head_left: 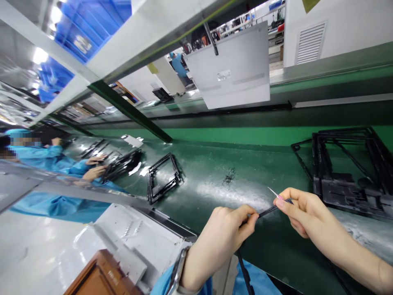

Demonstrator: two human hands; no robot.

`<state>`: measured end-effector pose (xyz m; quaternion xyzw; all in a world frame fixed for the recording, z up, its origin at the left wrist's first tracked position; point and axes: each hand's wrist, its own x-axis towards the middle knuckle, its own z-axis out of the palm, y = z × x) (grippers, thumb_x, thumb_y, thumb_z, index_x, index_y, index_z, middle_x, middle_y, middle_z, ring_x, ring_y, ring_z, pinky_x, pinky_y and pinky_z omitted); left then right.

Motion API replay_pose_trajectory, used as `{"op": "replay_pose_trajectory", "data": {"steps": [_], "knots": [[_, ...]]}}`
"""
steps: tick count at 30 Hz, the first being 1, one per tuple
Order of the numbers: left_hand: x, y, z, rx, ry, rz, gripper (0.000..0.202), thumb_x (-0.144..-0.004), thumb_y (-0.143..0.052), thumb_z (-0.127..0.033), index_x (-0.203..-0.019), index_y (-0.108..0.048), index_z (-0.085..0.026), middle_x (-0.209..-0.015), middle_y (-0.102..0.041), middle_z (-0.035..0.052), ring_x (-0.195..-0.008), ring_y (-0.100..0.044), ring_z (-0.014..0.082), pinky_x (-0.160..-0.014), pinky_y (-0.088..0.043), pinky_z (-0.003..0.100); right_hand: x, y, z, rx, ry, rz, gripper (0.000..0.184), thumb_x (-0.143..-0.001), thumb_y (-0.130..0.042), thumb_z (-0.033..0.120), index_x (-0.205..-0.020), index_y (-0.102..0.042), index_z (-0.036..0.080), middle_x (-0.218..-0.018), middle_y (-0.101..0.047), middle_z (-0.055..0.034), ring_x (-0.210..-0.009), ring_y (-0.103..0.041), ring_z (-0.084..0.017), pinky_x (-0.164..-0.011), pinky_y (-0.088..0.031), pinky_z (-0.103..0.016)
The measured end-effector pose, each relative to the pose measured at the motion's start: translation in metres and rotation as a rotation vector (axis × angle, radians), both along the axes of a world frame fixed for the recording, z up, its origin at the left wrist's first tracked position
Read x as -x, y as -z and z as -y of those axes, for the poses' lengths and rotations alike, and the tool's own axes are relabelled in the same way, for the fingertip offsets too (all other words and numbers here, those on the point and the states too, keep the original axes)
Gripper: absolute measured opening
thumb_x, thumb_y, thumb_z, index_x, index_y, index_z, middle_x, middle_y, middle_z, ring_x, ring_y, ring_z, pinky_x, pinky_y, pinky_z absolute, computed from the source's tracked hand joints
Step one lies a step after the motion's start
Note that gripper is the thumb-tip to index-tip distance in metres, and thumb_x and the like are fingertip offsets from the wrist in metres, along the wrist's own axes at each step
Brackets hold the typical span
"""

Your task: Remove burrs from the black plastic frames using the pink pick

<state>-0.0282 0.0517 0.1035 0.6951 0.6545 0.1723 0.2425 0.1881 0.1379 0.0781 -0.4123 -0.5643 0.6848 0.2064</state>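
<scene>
My left hand (229, 225) is closed, thumb and fingers pinching a thin black plastic frame (267, 211) over the front edge of the bench. Another length of this frame hangs below the left wrist. My right hand (303, 211) is closed around a slim pointed tool (274, 192), pale at the tip with a pink part by the fingers; its exact kind is unclear. Those right fingers also meet the frame's far end. Beyond both hands, a small heap of thin black scraps (229, 177) lies on the green bench top (202, 164).
Stacked black frames (334, 192) stand at the right. More black frames (164, 186) lie to the left. A co-worker in blue (46, 157) handles dark parts farther left. Below sit white panels (138, 229) and a brown tray (102, 274). A white board (233, 65) hangs above.
</scene>
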Motion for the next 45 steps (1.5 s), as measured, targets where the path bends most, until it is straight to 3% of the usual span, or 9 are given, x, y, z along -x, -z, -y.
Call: {"op": "replay_pose_trajectory", "data": {"steps": [5,9,14,19,30,34,38,41,45], "knots": [[-0.011,-0.001,-0.003,-0.035,-0.037,-0.086,0.046,-0.107,-0.054,-0.034,-0.063,-0.056,-0.02,-0.051,-0.06,-0.0024,-0.042,-0.051,0.009,-0.049,-0.03,0.024,-0.002,-0.003,0.009,-0.072,-0.012,0.038,0.056,-0.1,-0.056,0.076,-0.092,-0.064,0.021,-0.056,-0.034,0.0104,-0.052,-0.025,-0.01,-0.049,-0.019,-0.027],[-0.015,-0.002,-0.002,-0.132,-0.081,0.03,0.036,-0.1,-0.056,-0.025,-0.064,-0.058,-0.02,-0.053,-0.05,-0.005,-0.047,-0.04,0.0081,-0.048,-0.026,0.023,-0.004,-0.006,0.008,-0.064,0.009,0.014,0.055,-0.1,-0.058,0.075,-0.091,-0.065,0.021,-0.056,-0.036,0.0099,-0.052,-0.025,-0.01,-0.049,-0.019,-0.027],[-0.013,-0.002,0.004,-0.146,-0.089,0.175,0.019,-0.094,-0.054,-0.018,-0.087,-0.071,-0.019,-0.057,-0.05,-0.0072,-0.048,-0.041,0.0074,-0.049,-0.031,0.02,-0.004,-0.006,0.0,0.077,0.032,-0.063,0.056,-0.089,-0.071,0.076,-0.087,-0.063,0.021,-0.051,-0.034,0.0117,-0.048,-0.02,-0.008,-0.046,-0.015,-0.025],[-0.007,0.0,0.005,-0.162,-0.082,0.236,0.016,-0.092,-0.056,-0.017,-0.092,-0.072,-0.019,-0.058,-0.049,-0.0081,-0.049,-0.04,0.0074,-0.051,-0.035,0.02,-0.002,-0.008,-0.002,0.109,0.032,-0.074,0.056,-0.088,-0.072,0.077,-0.087,-0.063,0.021,-0.05,-0.032,0.0124,-0.047,-0.018,-0.008,-0.045,-0.014,-0.024],[-0.013,0.001,-0.004,-0.226,-0.161,0.25,0.033,-0.083,-0.07,-0.025,-0.057,-0.05,-0.018,-0.048,-0.039,-0.0085,-0.045,-0.03,0.0047,-0.043,-0.024,0.018,-0.007,-0.023,0.02,-0.086,0.033,0.087,0.056,-0.101,-0.053,0.076,-0.088,-0.063,0.022,-0.057,-0.036,0.0081,-0.055,-0.029,-0.012,-0.052,-0.026,-0.027],[-0.012,-0.006,-0.002,-0.261,-0.115,0.297,0.014,-0.083,-0.06,-0.014,-0.072,-0.067,-0.018,-0.057,-0.056,-0.0057,-0.049,-0.047,0.0062,-0.049,-0.037,0.016,-0.01,-0.02,0.017,-0.106,0.031,0.022,0.054,-0.1,-0.057,0.074,-0.089,-0.063,0.022,-0.054,-0.036,0.0087,-0.052,-0.027,-0.012,-0.051,-0.022,-0.028],[-0.009,-0.021,0.005,-0.319,-0.154,0.336,0.017,-0.087,-0.059,-0.015,-0.082,-0.074,-0.019,-0.063,-0.068,-0.0026,-0.051,-0.055,0.0085,-0.05,-0.042,0.017,-0.01,-0.019,0.018,-0.036,0.111,-0.109,0.048,-0.101,-0.06,0.069,-0.093,-0.063,0.022,-0.051,-0.037,0.0096,-0.051,-0.026,-0.012,-0.053,-0.022,-0.029],[-0.01,-0.026,0.011,-0.326,-0.205,0.377,0.014,-0.088,-0.063,-0.018,-0.085,-0.077,-0.02,-0.064,-0.068,-0.0018,-0.051,-0.055,0.0096,-0.049,-0.042,0.018,-0.008,-0.019,0.022,0.017,0.159,-0.206,0.044,-0.101,-0.063,0.066,-0.097,-0.061,0.023,-0.048,-0.035,0.0107,-0.049,-0.025,-0.011,-0.053,-0.022,-0.029],[-0.014,-0.024,0.01,-0.251,-0.21,0.458,0.012,-0.084,-0.067,-0.019,-0.089,-0.078,-0.019,-0.06,-0.054,-0.0046,-0.051,-0.048,0.0087,-0.051,-0.041,0.019,-0.006,-0.019,0.025,0.043,0.193,-0.248,0.042,-0.099,-0.066,0.065,-0.096,-0.06,0.023,-0.047,-0.035,0.0112,-0.047,-0.023,-0.01,-0.05,-0.022,-0.027]]}}
